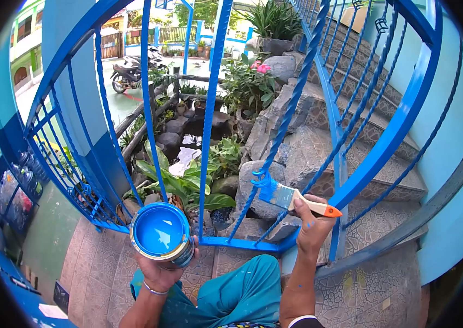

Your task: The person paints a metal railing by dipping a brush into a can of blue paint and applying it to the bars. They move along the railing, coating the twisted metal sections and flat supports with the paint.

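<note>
My left hand [160, 270] is wrapped round an open can of blue paint [160, 232], held tilted toward me over my lap. My right hand [312, 221] grips the wooden handle of a paintbrush [302, 201], which has an orange tip. The blue-coated bristles touch or lie right beside a small curl on a twisted bar of the blue metal railing [283, 128]. Blue specks show on my right hand and forearm.
Railing bars stand close in front, with a bottom rail [237, 242] near my knees. Behind them are rocks [291, 147], leafy plants [187, 183] and a small pond. Tiled stairs [373, 158] rise at the right. A motorcycle [133, 74] stands far back.
</note>
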A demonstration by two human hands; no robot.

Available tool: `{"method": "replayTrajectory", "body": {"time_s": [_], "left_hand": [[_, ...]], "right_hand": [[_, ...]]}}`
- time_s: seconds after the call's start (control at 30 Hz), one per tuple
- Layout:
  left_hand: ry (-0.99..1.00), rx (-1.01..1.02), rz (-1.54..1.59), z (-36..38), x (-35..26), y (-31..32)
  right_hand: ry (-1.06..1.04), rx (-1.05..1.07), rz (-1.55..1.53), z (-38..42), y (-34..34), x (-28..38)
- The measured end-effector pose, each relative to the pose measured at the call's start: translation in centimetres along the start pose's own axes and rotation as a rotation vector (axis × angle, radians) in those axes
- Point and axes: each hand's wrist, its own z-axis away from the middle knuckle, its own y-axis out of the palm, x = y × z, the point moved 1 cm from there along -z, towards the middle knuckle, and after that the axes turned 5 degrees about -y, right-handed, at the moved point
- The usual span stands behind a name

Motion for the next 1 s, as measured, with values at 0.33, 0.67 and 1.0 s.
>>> {"method": "replayTrajectory", "body": {"time_s": [0.33, 0.67, 1.0], "left_hand": [[-0.012, 0.011, 0.072, -0.1, -0.2, -0.3], [0.017, 0.007, 0.048, -0.1, -0.4, -0.4], [0.025, 0.008, 0.039, -0.1, -0.5, -0.6]], "right_hand": [[-0.052, 0.05, 0.093, 1.4, -0.2, 0.1], [-0.083, 0.084, 0.126, 1.5, -0.2, 0.1], [-0.08, 0.119, 0.126, 1.3, -1.0, 0.1]]}}
